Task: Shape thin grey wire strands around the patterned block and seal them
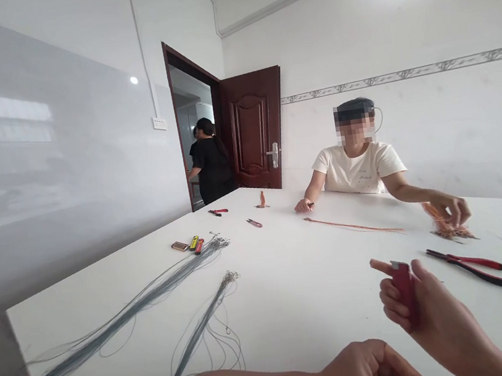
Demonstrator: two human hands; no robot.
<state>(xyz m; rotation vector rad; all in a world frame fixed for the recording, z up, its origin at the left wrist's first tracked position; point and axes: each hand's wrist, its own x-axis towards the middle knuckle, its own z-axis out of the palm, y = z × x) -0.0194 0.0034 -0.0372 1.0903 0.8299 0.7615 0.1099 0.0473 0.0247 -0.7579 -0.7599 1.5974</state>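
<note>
Nearest the camera, the person's left hand [370, 370] lies curled in a fist at the edge of the bench [296, 312], the grip closed with nothing visible inside it. Up and to the right, the right hand [435, 305] holds a red lighter [404, 291] upright in a narrow grip, one finger [381, 267] stretched out beside its metal top. Just beside that hand lie red-and-black-handled pliers [470, 266], apparently placed there to be within easy reach. Toward the left, two bundles of grey line [123, 312] run across the bench, seemingly laid out straight to limit tangling, their wiry ends gathered at the far side. Across the bench, a co-worker's left hand [450, 210] is at a bunch of orange cord [446, 226], while their right hand [303, 205] holds something small and dark that I cannot make out. A long orange strand [354, 226] lies between those hands. Farther off sit a yellow lighter [194, 242] and small red-handled pliers [217, 212], and a person in black [211, 168] stands at the open doorway.
</note>
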